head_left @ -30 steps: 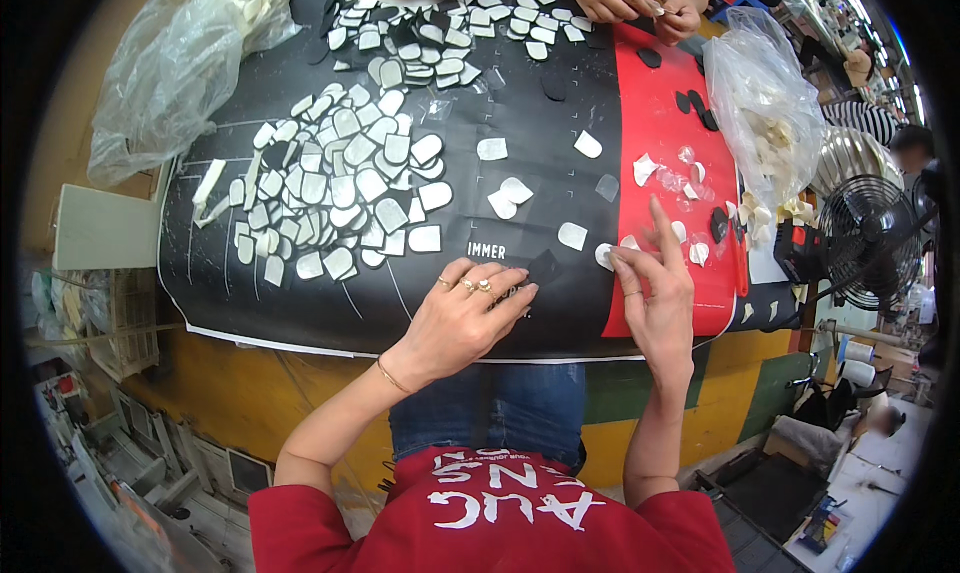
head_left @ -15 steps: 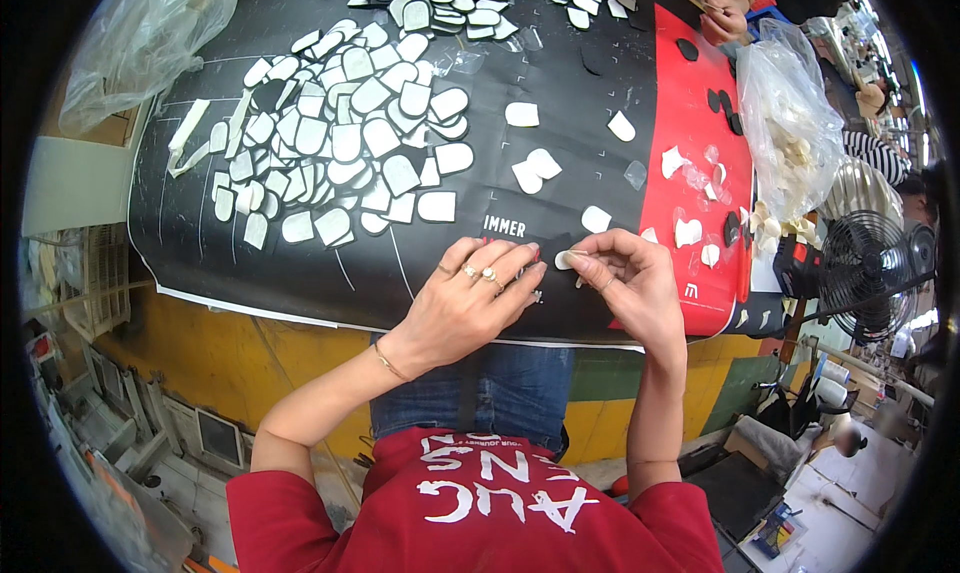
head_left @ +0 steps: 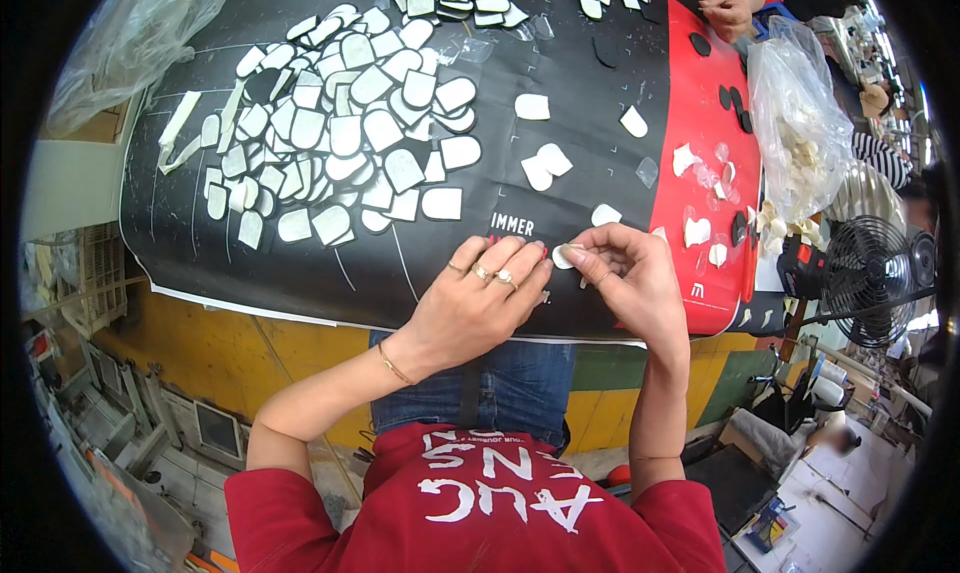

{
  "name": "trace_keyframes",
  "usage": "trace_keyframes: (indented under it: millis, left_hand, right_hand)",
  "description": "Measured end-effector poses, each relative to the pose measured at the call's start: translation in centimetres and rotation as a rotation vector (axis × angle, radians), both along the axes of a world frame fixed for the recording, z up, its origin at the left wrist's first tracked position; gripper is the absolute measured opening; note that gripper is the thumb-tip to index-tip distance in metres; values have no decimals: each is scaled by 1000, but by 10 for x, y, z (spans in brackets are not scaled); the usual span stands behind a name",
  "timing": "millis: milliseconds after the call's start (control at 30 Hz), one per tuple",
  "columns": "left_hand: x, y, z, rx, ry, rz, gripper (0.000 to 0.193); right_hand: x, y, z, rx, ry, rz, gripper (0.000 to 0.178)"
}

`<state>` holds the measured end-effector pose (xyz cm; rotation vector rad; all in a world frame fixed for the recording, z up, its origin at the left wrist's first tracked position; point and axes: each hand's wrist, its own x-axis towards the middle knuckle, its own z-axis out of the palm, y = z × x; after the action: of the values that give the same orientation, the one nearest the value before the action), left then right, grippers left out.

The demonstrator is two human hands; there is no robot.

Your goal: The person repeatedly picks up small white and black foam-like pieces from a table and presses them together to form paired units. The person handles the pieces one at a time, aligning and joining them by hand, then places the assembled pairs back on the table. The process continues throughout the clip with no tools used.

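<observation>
Between the thumb and fingertips of my right hand [head_left: 640, 281] is a small white rounded piece [head_left: 562, 259], held just above the table. My left hand [head_left: 475, 295], with rings on its fingers, is closed beside it. Its fingers are bent and pressed together, and whatever they hold is hidden beneath them. The two hands' fingertips almost meet over the black table cover [head_left: 440, 263]. Just beyond my right hand lies a loose white rounded piece [head_left: 605, 216]. More white pieces with dark edges lie in a large heap [head_left: 345, 133] to the left.
On the red strip [head_left: 690, 123] at right lie peeled white scraps [head_left: 697, 233] and dark ovals [head_left: 738, 228]. Past it are a clear plastic bag [head_left: 795, 113] and a black fan [head_left: 868, 278]. Another person's hand [head_left: 728, 11] is at the far right; another plastic bag [head_left: 150, 43] is far left.
The view has shifted slightly. My hands keep nearly the same pose, with the white piece still pinched in my right. The other person's hands have moved at the top right.
</observation>
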<state>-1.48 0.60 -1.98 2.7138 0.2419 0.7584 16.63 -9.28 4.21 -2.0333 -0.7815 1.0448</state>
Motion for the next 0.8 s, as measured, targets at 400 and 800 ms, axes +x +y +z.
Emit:
trace_keyframes:
  millis: [400,800]
  left_hand:
    - [-1,-1,1,-27,45,9,41]
    - [3,-2,3,15,71,2,37]
  right_hand:
    - [-1,4,5,-73,-56,45,19]
    - [-5,4,7,-70,-116,52,19]
